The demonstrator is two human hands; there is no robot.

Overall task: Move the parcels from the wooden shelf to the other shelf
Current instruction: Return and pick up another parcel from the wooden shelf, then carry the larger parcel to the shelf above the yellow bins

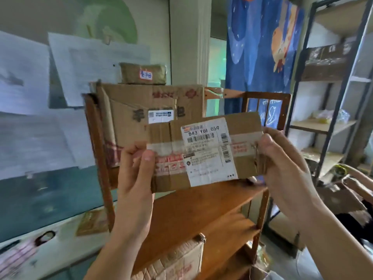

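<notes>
Parcels mostly still on the brown wooden shelf point(201, 207): big taped cardboard box point(141, 110) up top, another lower down point(173, 261). Flat cardboard parcel with a white label point(203, 152) is mid-air, left hand point(135, 178) and right hand point(282, 162) clamping its ends (firm grip). Grey metal shelf point(323, 126) waits right, so plenty left.

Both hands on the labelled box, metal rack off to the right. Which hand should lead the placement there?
Right, probably. The right hand grips the end of the cardboard parcel nearest the metal shelf rack; the left hand holds the far end, beside the wooden shelf, and would have to cross over.
</notes>
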